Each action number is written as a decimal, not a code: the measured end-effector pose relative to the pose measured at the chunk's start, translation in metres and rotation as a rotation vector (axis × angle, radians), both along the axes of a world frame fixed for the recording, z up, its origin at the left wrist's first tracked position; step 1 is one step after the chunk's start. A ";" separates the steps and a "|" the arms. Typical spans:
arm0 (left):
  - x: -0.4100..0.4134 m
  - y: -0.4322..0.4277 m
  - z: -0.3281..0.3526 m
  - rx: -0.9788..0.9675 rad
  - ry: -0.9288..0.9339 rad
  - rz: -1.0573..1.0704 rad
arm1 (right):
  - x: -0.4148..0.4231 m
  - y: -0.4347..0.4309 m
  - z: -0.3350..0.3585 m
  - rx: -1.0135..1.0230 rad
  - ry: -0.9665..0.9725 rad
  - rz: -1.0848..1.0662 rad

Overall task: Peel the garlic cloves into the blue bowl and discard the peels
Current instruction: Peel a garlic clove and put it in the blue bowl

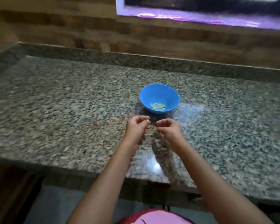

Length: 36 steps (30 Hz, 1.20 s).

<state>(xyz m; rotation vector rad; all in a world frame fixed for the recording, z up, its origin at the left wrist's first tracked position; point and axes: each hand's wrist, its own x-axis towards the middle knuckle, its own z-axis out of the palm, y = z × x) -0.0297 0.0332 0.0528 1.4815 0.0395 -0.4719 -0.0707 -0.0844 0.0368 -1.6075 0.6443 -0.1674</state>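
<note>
A blue bowl point(159, 92) stands on the granite counter point(63, 110) and holds several pale peeled garlic cloves point(158, 106) at its bottom. Just in front of the bowl, both hands hover over the counter with their fingertips nearly meeting. My left hand point(136, 128) has its fingers curled and pinches a small pale bit, seemingly a garlic clove point(148, 121), at its tips. My right hand point(169, 129) also has thumb and fingers drawn together, but motion blur hides whether anything is between them.
A raised granite ledge point(136, 60) runs along the back of the counter, below a wood-patterned wall point(55, 26). A window sill point(200, 18) sits at the upper right. The counter's front edge point(87, 172) is near my body.
</note>
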 end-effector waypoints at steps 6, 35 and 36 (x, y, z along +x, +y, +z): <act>0.019 -0.040 -0.032 0.355 -0.165 -0.087 | 0.004 -0.067 -0.020 -0.360 0.129 -0.097; 0.026 -0.038 -0.031 0.153 0.023 0.053 | 0.006 -0.034 -0.001 -0.846 -0.109 0.195; 0.029 -0.031 -0.030 0.266 -0.079 0.025 | 0.010 -0.034 0.006 -0.813 -0.133 0.156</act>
